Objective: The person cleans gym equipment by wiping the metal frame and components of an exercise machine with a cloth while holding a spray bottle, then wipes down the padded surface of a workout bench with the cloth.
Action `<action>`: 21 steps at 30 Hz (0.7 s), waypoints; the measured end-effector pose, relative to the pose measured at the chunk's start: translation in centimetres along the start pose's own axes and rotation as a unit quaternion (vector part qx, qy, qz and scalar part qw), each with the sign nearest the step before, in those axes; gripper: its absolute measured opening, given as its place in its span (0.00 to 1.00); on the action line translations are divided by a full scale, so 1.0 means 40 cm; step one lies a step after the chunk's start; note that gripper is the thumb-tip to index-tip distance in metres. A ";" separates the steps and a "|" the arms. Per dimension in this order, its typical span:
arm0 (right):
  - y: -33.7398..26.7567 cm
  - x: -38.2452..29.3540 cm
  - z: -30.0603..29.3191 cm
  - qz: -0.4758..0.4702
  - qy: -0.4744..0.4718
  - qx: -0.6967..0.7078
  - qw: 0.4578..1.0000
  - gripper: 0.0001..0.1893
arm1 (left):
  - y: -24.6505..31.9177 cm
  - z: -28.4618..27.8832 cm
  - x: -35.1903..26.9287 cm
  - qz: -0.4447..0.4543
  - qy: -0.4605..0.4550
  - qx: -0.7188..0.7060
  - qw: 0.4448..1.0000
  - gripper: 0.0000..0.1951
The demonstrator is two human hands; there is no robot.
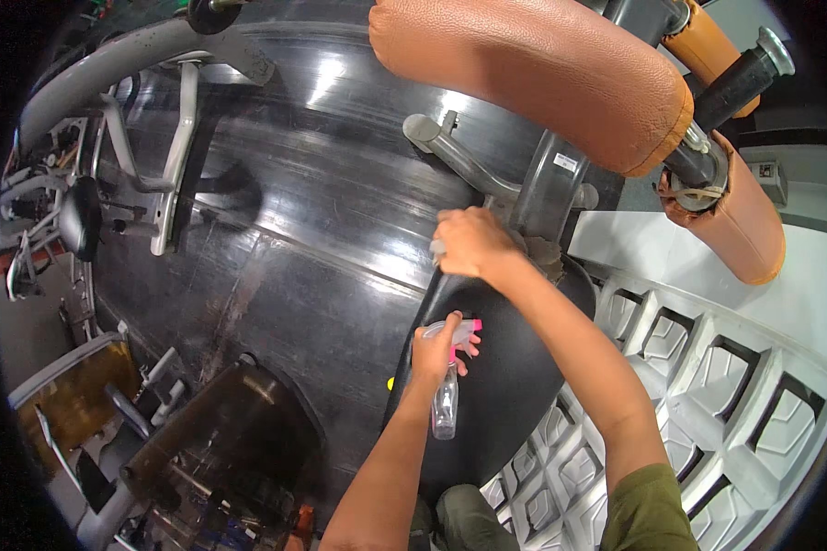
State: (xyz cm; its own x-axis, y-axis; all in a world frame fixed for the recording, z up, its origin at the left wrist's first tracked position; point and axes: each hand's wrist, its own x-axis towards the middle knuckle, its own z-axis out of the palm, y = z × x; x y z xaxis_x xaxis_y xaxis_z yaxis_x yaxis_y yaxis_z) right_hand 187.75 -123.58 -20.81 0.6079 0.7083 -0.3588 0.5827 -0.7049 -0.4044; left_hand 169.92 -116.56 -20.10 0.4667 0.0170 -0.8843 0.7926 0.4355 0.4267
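My left hand [441, 351] grips a clear plastic trigger spray bottle [445, 406] with a pink nozzle and collar, its fingers around the neck. Below the bottle is the black padded seat [506, 386] of a gym bench. Farther forward, my right hand [474, 242] is closed at the far end of this pad, slightly blurred. A small pale item [438, 249], too hidden to name surely, pokes out from its fingers. Beside that wrist, a worn brownish patch [543, 256] shows at the pad's end, by the dark metal upright [548, 186].
A large brown leather-covered roller pad [537, 76] overhangs the bench's far end, with a smaller brown pad [727, 213] to its right. White openwork panelling [717, 365] runs along the right. Grey-framed gym machines [179, 158] stand left on black rubber flooring [303, 303].
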 end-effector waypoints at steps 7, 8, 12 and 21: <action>-0.196 0.001 0.054 -0.139 -0.180 -0.090 0.970 0.14 | -0.019 -0.021 -0.011 0.049 -0.011 0.011 0.999 0.21; -0.205 -0.003 0.054 -0.147 -0.183 -0.094 0.968 0.14 | -0.021 -0.016 -0.010 0.051 -0.010 0.011 0.999 0.21; -0.098 0.030 0.021 -0.026 -0.100 -0.098 0.990 0.16 | -0.004 0.002 -0.011 0.026 -0.015 0.019 0.999 0.26; -0.164 -0.091 0.096 -0.122 -0.023 0.034 0.992 0.13 | -0.029 -0.031 -0.007 0.046 -0.002 0.021 0.999 0.23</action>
State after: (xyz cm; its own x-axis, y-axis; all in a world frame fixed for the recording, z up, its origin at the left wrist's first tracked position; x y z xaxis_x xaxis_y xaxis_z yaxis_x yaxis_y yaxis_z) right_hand 179.65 -121.40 -20.09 0.4270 0.8594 -0.2813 0.6708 -0.5096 -0.5388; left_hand 168.40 -115.96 -20.60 0.5403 0.0509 -0.8399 0.7619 0.3941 0.5140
